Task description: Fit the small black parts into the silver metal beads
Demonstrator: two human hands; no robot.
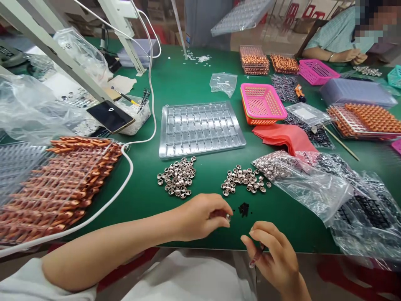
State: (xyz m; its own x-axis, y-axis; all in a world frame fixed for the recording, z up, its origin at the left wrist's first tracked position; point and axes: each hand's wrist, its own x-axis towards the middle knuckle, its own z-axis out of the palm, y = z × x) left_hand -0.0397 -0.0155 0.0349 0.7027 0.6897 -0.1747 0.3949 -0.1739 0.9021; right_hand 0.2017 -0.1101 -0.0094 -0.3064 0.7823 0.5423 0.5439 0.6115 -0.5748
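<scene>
Between the thumb and fingers of my left hand (200, 215) is a small silvery metal cap (228, 217), mostly covered by the fingertips. My right hand (277, 253) is curled around a slim reddish stick-like tool (255, 258); its exact kind cannot be made out. Just beyond the two hands lies a little heap of tiny black parts (243, 209). Two loose piles of round metal caps with openings rest on the green table, a left pile (177, 177) and a right pile (244, 179). Behind them sits a transparent plastic tray (202, 128) with rows of compartments.
On the left, trays of orange-brown pieces (59, 188) stand beside a white cable (130, 167). A phone (110, 116) rests on a small box. To the right are stacked baskets (263, 102), red cloth-like sheet (286, 136) and plastic bags (307, 188). Another person (338, 39) sits far right.
</scene>
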